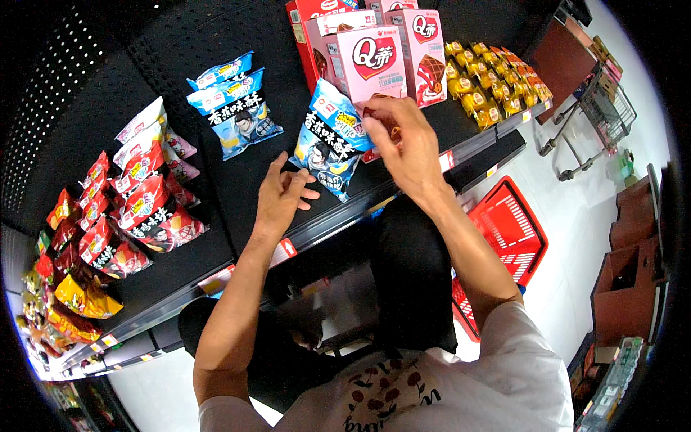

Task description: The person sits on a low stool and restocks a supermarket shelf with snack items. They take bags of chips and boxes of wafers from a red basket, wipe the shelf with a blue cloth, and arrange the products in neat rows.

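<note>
My right hand (405, 146) has its fingertips at the upper right edge of a blue snack bag (332, 140), which stands tilted near the shelf's front edge. Whether the fingers pinch the bag is not plain. My left hand (285, 193) is beside the bag's lower left, fingers apart and holding nothing. Farther back to the left, more blue snack bags (237, 116) stand one behind another. Right behind my right hand are pink snack boxes (370, 62), partly covered by the hand and the bag.
Red snack bags (154, 213) stand in rows on the black shelf (280, 227) at left. Small yellow packets (480, 81) lie at right. A red plastic basket (507, 232) is on the floor by my right arm; a shopping cart (604, 113) stands beyond.
</note>
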Action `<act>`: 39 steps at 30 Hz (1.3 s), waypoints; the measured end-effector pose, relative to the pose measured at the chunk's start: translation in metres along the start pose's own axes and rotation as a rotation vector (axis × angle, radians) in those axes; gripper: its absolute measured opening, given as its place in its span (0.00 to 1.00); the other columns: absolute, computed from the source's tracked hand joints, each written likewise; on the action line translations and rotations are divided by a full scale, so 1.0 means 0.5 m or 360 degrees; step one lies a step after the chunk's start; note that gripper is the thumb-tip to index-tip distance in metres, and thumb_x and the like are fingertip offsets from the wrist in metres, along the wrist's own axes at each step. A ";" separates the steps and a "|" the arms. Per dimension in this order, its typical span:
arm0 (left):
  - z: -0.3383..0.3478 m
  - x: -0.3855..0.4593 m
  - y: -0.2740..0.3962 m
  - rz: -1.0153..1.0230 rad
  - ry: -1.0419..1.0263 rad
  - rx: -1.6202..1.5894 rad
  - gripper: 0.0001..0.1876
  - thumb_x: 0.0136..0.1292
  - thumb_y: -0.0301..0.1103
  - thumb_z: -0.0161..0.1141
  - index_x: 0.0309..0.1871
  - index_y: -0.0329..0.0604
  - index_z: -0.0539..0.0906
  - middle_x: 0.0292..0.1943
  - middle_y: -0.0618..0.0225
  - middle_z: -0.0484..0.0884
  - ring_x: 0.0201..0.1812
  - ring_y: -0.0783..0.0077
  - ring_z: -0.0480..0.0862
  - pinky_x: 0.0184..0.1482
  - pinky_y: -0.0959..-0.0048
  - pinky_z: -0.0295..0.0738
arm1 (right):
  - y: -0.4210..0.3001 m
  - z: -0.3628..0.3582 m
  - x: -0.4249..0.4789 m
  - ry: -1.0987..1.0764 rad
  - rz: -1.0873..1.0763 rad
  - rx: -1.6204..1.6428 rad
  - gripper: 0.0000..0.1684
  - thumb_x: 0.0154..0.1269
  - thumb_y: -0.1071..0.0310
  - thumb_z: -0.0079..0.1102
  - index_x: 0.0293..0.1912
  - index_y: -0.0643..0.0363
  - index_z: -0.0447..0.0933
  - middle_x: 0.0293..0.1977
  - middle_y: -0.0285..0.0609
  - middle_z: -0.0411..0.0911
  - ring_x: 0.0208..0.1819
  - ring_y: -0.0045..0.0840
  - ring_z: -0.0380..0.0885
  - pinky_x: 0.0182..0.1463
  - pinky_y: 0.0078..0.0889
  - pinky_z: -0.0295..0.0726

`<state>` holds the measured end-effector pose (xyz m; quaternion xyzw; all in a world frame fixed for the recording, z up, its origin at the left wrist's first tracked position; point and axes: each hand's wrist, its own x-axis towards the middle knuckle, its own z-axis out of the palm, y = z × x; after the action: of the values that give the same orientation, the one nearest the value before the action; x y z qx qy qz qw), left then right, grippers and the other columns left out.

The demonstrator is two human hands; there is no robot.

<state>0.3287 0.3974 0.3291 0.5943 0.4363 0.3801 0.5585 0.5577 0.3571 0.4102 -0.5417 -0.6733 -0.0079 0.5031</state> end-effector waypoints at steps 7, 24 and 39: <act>-0.006 -0.004 -0.004 0.0043 0.0008 0.0026 0.31 0.76 0.35 0.54 0.75 0.28 0.59 0.45 0.53 0.85 0.37 0.67 0.88 0.33 0.76 0.84 | 0.179 -0.092 -0.159 0.0154 0.0783 0.0400 0.11 0.75 0.65 0.58 0.52 0.57 0.81 0.40 0.36 0.80 0.39 0.17 0.78 0.37 0.22 0.79; -0.001 -0.007 0.003 -0.0015 0.0122 -0.0036 0.29 0.74 0.39 0.57 0.72 0.32 0.66 0.43 0.57 0.87 0.37 0.72 0.87 0.35 0.76 0.81 | 0.526 -0.204 -0.603 0.0729 0.1498 0.0536 0.11 0.76 0.68 0.52 0.51 0.60 0.79 0.40 0.42 0.84 0.39 0.25 0.83 0.33 0.26 0.85; 0.009 0.002 0.005 -0.0061 0.0168 0.0079 0.26 0.75 0.36 0.56 0.71 0.32 0.68 0.40 0.59 0.87 0.34 0.75 0.85 0.30 0.80 0.78 | 0.702 -0.162 -1.055 0.0055 0.1852 -0.0188 0.12 0.63 0.65 0.65 0.45 0.59 0.84 0.31 0.35 0.81 0.29 0.21 0.78 0.29 0.30 0.75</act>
<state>0.3334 0.3966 0.3310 0.5787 0.4857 0.3892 0.5269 0.8214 0.0765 -0.0991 -0.8493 -0.2552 0.2233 0.4045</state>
